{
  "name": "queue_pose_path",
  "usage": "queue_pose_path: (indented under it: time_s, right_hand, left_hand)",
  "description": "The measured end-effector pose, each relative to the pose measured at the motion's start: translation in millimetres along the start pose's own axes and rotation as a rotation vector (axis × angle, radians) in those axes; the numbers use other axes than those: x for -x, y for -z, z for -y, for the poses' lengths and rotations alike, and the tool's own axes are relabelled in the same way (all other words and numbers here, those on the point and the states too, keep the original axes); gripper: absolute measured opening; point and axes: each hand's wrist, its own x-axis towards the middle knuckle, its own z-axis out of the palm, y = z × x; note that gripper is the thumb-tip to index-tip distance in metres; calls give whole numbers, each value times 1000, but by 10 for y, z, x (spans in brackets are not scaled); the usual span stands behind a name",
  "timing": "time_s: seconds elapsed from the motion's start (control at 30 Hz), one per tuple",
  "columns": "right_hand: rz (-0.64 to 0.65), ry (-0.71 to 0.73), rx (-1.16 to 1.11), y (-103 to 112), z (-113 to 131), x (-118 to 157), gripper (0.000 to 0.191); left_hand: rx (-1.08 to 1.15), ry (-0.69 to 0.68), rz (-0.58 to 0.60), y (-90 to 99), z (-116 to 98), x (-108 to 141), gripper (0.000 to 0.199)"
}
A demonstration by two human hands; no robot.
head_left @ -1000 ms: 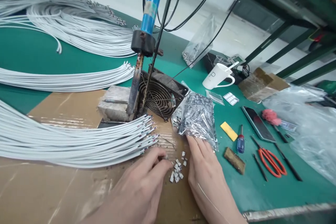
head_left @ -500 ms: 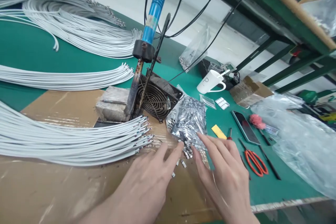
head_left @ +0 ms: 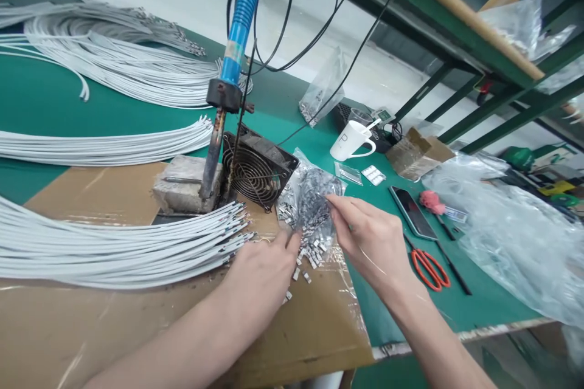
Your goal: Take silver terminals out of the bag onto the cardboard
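A clear plastic bag (head_left: 314, 188) of small metal-and-white pieces lies beside a black fan, its mouth toward me. My right hand (head_left: 367, 237) pinches the bag's film at the right, thumb against fingertips, lifting it a little. At the lower left edge of the bag, my left hand (head_left: 269, 264) is closed with its fingertips on the film; part of that grip is hidden. Small pieces (head_left: 312, 255) spill from the mouth between my hands onto the brown cardboard (head_left: 301, 340). Just left of my left hand are the ends of a white cable bundle (head_left: 182, 249).
A blue-handled soldering iron (head_left: 235, 48) stands over a grimy metal block (head_left: 182, 182), in front of the fan (head_left: 255, 170). To the right lie a white mug (head_left: 351, 141), a phone (head_left: 413, 213), red-handled scissors (head_left: 431, 270) and plastic sheeting (head_left: 511, 237). More cables (head_left: 118, 67) lie back left.
My right hand has gone from spread fingers to a pinch on the bag, raising its film. More small pieces now show at the mouth. My left hand has closed at the bag's edge. The view has shifted.
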Motion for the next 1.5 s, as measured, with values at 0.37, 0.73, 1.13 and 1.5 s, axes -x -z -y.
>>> queue_pose_path:
  time_s: [0.37,0.73,1.13,1.5]
  right_hand:
    - [-4,-77,-122,-33,69,23,13]
    - [-130,-384,-304,154,541,813,12]
    - [104,-518,-410,-94,836,1074,22]
    - [171,-443,-526,4,961,975,23]
  left_hand:
    - [224,-8,-97,-48,128,149,69]
    - [344,13,-217,-58,100,263,40]
    - [438,27,-242,-237,149,564,37]
    - [461,28,-207,-196,207,561,42]
